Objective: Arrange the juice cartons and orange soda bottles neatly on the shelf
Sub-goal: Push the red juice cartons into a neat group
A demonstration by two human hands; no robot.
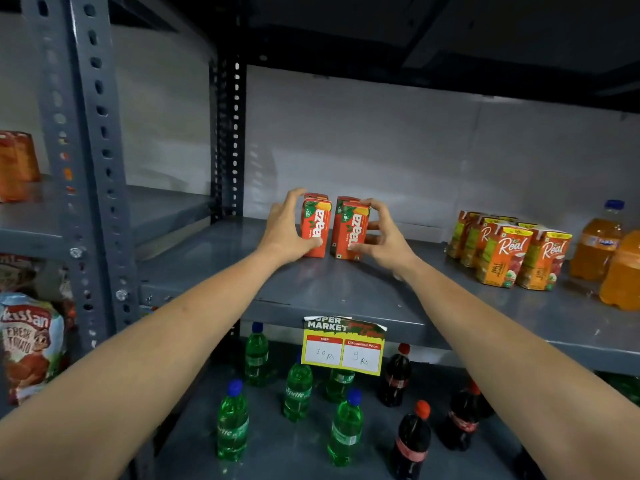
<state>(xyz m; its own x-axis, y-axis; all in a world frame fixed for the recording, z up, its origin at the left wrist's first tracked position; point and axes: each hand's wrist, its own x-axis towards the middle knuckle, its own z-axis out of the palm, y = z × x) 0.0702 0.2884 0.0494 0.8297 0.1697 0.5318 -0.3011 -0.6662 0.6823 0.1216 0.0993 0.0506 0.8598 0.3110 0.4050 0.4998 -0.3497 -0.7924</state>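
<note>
Two short rows of red Maaza juice cartons stand upright on the grey metal shelf (346, 289). My left hand (287, 226) grips the left front Maaza carton (317, 228) from its left side. Around the right side of the right front Maaza carton (353, 232) my right hand (384, 237) curls its fingers. A second carton stands behind each front one. Further right sits a cluster of several orange Real apple cartons (509, 251). Two orange soda bottles (597, 244) stand at the far right, partly cut off by the frame edge.
A yellow price tag (344, 346) hangs from the shelf's front edge. Below stand several green Sprite bottles (298, 393) and dark cola bottles (412, 434). A perforated steel upright (83, 168) divides the racks; ketchup pouches (29, 344) and orange packs (17, 164) sit left.
</note>
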